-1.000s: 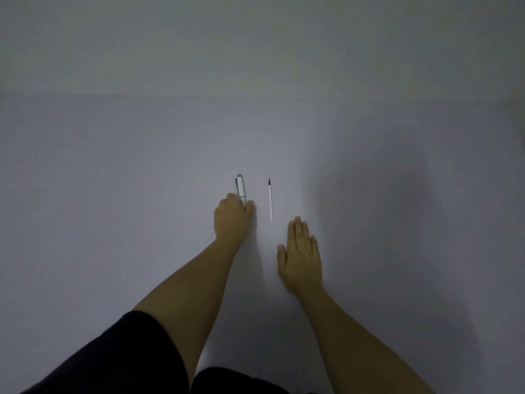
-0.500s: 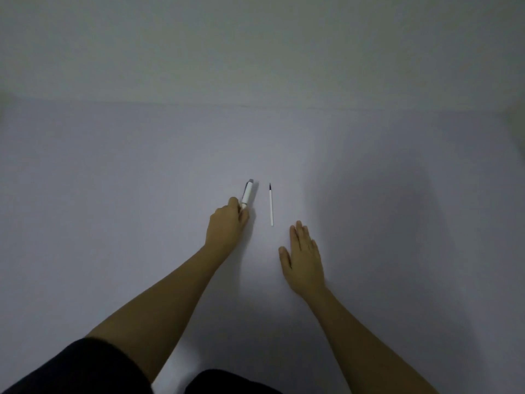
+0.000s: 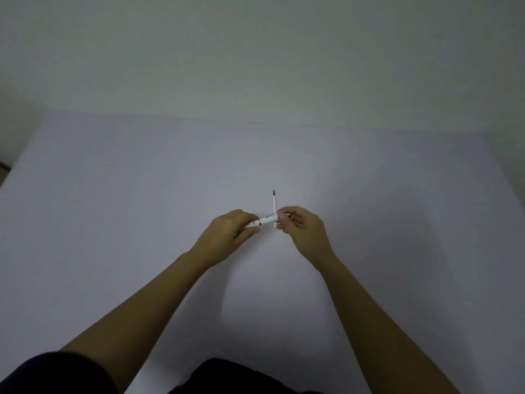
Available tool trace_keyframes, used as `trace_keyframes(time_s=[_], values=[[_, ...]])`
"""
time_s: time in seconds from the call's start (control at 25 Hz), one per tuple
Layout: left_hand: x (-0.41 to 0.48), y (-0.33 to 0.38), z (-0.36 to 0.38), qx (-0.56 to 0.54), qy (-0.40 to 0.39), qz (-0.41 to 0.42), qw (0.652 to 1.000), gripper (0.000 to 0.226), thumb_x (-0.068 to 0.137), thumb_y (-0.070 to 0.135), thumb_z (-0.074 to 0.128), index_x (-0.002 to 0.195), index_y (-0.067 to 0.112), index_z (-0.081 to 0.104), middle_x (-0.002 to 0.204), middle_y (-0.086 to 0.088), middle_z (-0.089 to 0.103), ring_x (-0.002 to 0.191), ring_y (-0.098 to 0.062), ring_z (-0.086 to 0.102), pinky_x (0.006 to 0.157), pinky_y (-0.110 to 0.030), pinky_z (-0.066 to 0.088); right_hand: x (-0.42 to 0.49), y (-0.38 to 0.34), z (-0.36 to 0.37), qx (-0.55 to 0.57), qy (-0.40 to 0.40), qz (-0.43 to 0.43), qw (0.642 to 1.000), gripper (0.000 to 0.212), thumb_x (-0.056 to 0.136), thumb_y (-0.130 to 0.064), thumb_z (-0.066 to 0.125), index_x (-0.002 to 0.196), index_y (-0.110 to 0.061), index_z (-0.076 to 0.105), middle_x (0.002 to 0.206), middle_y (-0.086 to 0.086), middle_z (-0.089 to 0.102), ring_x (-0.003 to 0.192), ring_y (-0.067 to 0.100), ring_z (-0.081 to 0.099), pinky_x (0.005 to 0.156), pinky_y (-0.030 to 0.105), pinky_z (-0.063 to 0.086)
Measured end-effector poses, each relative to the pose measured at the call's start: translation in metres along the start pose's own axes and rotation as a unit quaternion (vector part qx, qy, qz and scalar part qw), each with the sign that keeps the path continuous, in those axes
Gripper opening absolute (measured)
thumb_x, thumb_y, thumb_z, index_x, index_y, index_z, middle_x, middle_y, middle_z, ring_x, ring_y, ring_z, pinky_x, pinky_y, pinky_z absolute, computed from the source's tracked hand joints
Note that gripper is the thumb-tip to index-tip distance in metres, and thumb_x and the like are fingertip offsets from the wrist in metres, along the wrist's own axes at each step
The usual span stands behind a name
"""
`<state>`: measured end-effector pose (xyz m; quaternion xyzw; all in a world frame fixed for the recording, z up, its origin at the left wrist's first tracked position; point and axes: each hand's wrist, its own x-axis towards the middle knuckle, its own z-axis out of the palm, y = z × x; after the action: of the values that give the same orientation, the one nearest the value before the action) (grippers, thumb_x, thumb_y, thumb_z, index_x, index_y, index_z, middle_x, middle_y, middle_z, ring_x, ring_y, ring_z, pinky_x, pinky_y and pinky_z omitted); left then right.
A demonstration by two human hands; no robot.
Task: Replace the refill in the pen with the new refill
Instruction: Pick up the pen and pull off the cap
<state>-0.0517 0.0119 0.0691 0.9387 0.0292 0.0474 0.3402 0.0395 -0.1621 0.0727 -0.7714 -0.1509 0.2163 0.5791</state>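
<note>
Head view: left hand curled closed around one end of the white pen, fingers pinching the barrel. Right hand grips the other end, fingertips closed on it. Pen held crosswise between both hands, above the table. New refill lies on the table just beyond the hands, its near end hidden behind the pen.

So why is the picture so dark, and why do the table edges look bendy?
In the head view the light is dim, so the table looks grey-purple with soft shadows beside the arms; the wide lens bends its far edge; the pen, held by the left hand and right hand, and the refill look small and slightly blurry.
</note>
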Motion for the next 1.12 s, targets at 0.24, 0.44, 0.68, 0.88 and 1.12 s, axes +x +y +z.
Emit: trace_keyframes(time_s=[0.24,0.44,0.68,0.88,1.12], values=[[-0.005,0.014,-0.001,0.040,0.089,0.009,0.995,0.024,0.089,0.036,0.055,0.106,0.028,0.070,0.064,0.002,0.063,0.056,-0.009,0.047,0.050,-0.021,0.032,-0.012,-0.006,0.000,0.002,0.016,-0.016,1.000,0.009,0.091,-0.011,0.057,0.091,-0.015,0.066,0.083,0.000,0.071,0.079,0.014,0.070,0.078,0.021,0.057],[-0.006,0.019,-0.001,0.053,0.142,-0.001,0.988,0.025,0.084,0.043,0.056,0.099,0.031,0.073,0.058,0.006,0.063,0.052,-0.006,0.046,0.046,-0.016,0.027,-0.012,-0.011,-0.002,0.021,0.015,-0.020,0.999,0.010,0.091,-0.012,0.058,0.090,-0.017,0.066,0.084,0.001,0.071,0.076,0.009,0.070,0.076,0.018,0.057],[-0.003,0.017,0.007,0.060,0.141,-0.039,0.987,0.029,0.081,0.049,0.062,0.097,0.028,0.074,0.064,0.004,0.068,0.056,-0.012,0.055,0.047,-0.018,0.029,-0.009,-0.007,-0.002,0.028,0.008,0.004,1.000,0.011,0.091,-0.014,0.057,0.089,-0.020,0.066,0.082,-0.010,0.070,0.072,-0.003,0.069,0.068,0.010,0.053],[-0.001,0.015,0.016,0.079,0.137,-0.055,0.986,0.043,0.077,0.060,0.055,0.098,0.027,0.073,0.069,0.004,0.071,0.056,-0.008,0.052,0.045,-0.013,0.023,-0.005,0.003,0.001,0.072,0.012,0.040,0.997,0.010,0.090,-0.014,0.059,0.089,-0.019,0.067,0.085,-0.006,0.071,0.078,0.005,0.068,0.070,0.012,0.053],[0.002,0.003,0.025,0.114,0.087,-0.110,0.984,0.055,0.073,0.072,0.051,0.109,0.033,0.067,0.088,0.007,0.073,0.065,-0.008,0.053,0.046,-0.015,0.023,0.005,0.013,0.010,0.084,0.070,0.026,0.994,0.012,0.090,-0.009,0.058,0.088,-0.017,0.066,0.085,0.001,0.070,0.076,0.001,0.067,0.074,0.015,0.054]])
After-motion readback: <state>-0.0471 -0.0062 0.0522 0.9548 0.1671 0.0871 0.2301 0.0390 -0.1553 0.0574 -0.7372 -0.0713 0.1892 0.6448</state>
